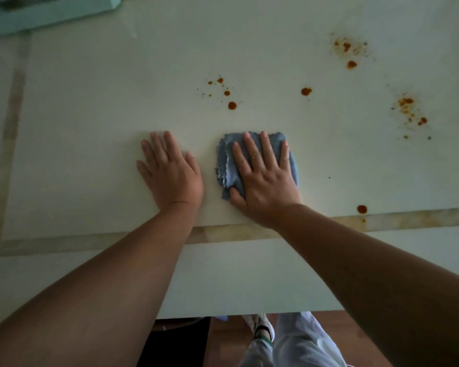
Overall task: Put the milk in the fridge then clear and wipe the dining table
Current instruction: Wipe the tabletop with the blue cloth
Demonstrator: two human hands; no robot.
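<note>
Pale cream tabletop (96, 123) fills nearly all of my view, glossy, with a tan inlaid band (64, 241) running along its near and left sides. From my feed I see both bare hands lying flat on it, palms down. My left hand (171, 170) rests with its fingers spread and straight, gripping nothing, touching only the bare surface. My right hand (265, 178) lies just beside it, pressed flat on a folded blue-grey cloth with wavy edges (229, 165); the fingers are stretched out over the fabric, not curled around it, and the thumb lies at the cloth's near-left corner. The cloth sits on the tabletop near the front band, apart from the left hand.

Rust-orange spatter spots (232, 105) dot the surface beyond the cloth and off to the right, and one more drop (362, 209) lies near the front band. A pale teal box-like object (51, 14) sits at the far left corner, partly cut off. Below the table edge I see light trousers and a shoe (261, 328) on brown flooring.
</note>
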